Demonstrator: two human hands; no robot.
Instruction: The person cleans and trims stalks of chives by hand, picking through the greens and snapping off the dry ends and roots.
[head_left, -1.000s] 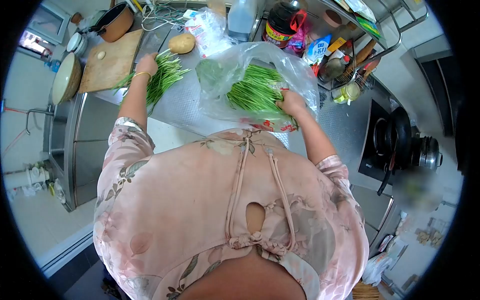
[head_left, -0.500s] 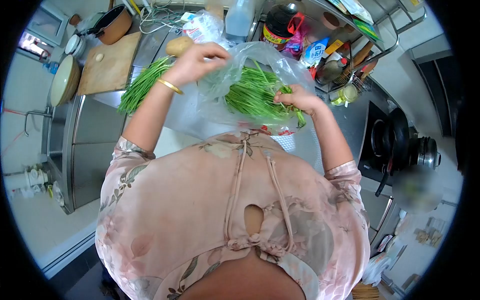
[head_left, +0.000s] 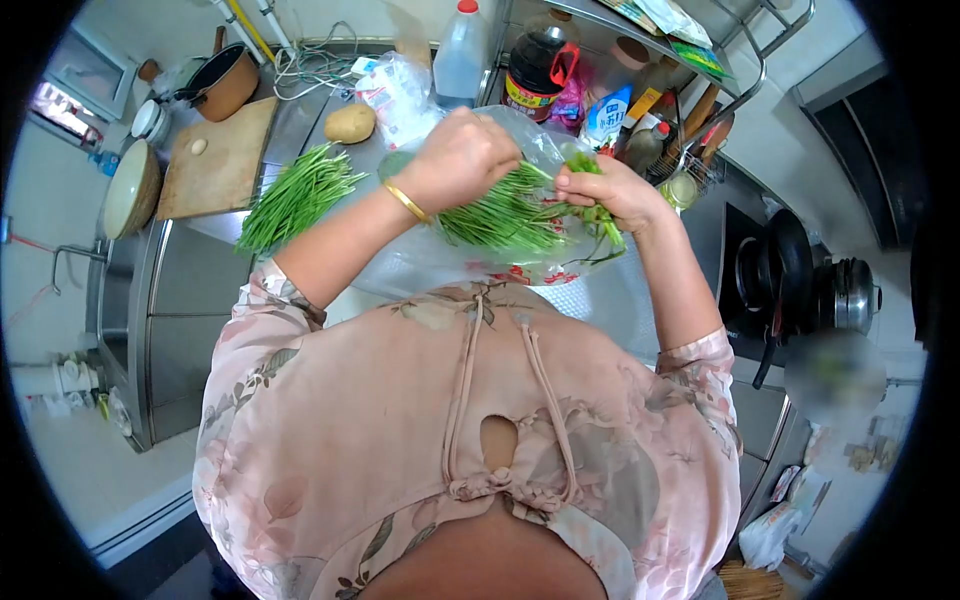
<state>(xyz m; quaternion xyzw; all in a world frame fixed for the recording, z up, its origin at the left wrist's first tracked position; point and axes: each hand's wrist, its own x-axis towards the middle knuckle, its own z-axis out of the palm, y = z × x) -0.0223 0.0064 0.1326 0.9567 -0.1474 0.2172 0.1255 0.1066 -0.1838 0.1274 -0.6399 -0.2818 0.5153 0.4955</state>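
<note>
My right hand [head_left: 615, 192] is closed round some green stalks, whose ends stick out on both sides of the fist. Beside it, my left hand [head_left: 465, 155], with a gold bangle at the wrist, has its fingers curled in; whatever they pinch is too small to name. Under and between the hands, a pile of long green stalks [head_left: 510, 215] lies in a clear plastic bag [head_left: 590, 255] on the metal counter. A second bunch of green stalks [head_left: 297, 198] rests on the counter at the left, below a potato [head_left: 349, 124].
A wooden cutting board [head_left: 215, 165] with a small pale piece on it, a brown pot [head_left: 225, 85] and a bowl [head_left: 130, 188] are at the left. Bottles, a white bag and a wire rack line the back. Black pans [head_left: 785, 265] stand on the stove at the right.
My left hand has moved from the left bunch across to the bag, near my right hand. My right hand has lifted some stalks from the bagged pile. The view has shifted slightly.
</note>
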